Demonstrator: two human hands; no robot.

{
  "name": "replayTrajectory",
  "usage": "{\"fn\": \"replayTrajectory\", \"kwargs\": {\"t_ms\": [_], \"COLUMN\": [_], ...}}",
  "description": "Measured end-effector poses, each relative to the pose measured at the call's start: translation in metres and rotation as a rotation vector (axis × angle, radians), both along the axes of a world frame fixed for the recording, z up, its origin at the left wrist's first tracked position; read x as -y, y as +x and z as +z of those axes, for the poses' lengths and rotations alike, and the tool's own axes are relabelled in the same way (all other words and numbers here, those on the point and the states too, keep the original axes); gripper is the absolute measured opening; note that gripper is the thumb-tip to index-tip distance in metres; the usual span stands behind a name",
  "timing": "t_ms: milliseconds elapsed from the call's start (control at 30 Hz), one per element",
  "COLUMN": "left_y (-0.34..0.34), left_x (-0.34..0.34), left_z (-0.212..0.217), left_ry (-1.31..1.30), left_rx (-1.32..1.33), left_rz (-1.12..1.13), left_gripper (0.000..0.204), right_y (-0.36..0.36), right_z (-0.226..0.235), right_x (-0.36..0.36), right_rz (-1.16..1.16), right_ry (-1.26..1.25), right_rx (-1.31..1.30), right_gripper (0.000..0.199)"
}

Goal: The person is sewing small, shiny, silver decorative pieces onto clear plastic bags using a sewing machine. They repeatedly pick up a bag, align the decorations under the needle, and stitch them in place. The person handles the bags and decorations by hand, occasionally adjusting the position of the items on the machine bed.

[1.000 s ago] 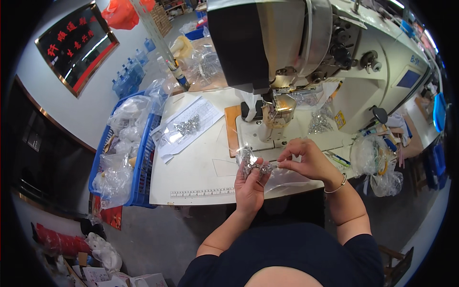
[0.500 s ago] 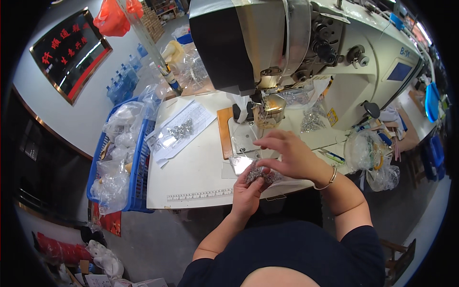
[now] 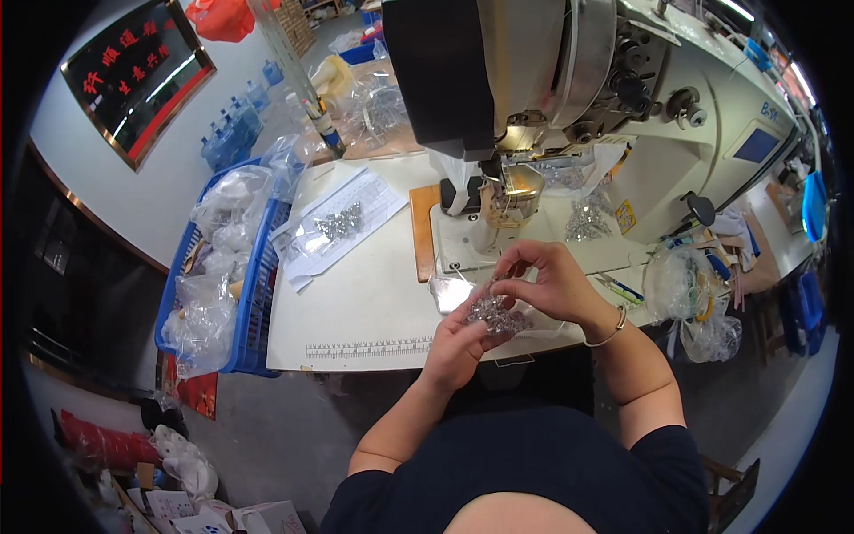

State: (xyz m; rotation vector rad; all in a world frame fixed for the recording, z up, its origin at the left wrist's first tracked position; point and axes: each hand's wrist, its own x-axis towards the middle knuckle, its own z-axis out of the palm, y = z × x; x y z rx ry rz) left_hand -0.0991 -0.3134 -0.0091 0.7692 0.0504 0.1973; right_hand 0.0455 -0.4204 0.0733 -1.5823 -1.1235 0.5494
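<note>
A bunch of small, shiny silvery pieces point(image 3: 495, 317), perhaps in clear plastic, is in my left hand point(image 3: 452, 352) over the table's front edge. The fingers of that hand are closed round it from the left. My right hand point(image 3: 553, 287) comes in from the right, thumb and forefinger pinched together at the bunch's upper edge; whatever lies between the fingertips is too small to make out. Just beyond both hands stands a large white sewing machine point(image 3: 703, 111), its metal needle area point(image 3: 514, 191) above the plate. A bright reflective piece point(image 3: 451, 295) lies beside my left fingers.
More silvery pieces point(image 3: 340, 221) lie on paper sheets point(image 3: 381, 198) at left, with another heap point(image 3: 587, 222) beneath the machine's arm. A blue basket point(image 3: 257, 320) of plastic bags borders the table's left side. Thread snips point(image 3: 625, 289) and a clear bag point(image 3: 685, 280) are at right.
My right hand has closed from spread fingers to a pinch and come down to the bunch. The left hand still holds it. The whole view has shifted slightly.
</note>
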Motion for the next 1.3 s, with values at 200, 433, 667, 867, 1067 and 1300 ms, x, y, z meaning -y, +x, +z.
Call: {"fn": "replayTrajectory", "kwargs": {"t_ms": [200,433,667,867,1067,1300], "left_y": [-0.004,-0.003,-0.004,-0.003,-0.005,-0.005], "left_x": [-0.01,-0.011,-0.013,-0.016,-0.014,-0.009], "left_z": [0.005,0.01,0.008,0.005,0.009,0.007], "left_ry": [-0.101,-0.188,-0.189,-0.22,-0.111,-0.013], "left_rx": [-0.005,-0.04,-0.065,-0.087,-0.066,-0.176], "left_rz": [-0.082,-0.092,-0.081,-0.111,-0.107,0.013], "left_gripper": [0.068,0.063,0.062,0.06,0.058,0.044], "right_y": [0.001,0.005,0.004,0.005,0.006,0.002], "right_z": [0.0,-0.014,-0.015,-0.02,-0.021,-0.021], "right_x": [-0.002,-0.004,-0.007,-0.005,-0.004,-0.004], "right_rz": [0.0,0.034,0.016,0.061,0.024,0.008], "right_ry": [-0.027,0.021,0.029,0.071,0.001,0.039], "right_rx": [0.0,-0.071,0.009,-0.1,-0.015,0.127], "right_gripper": [0.012,0.013,0.012,0.011,0.015,0.016]}}
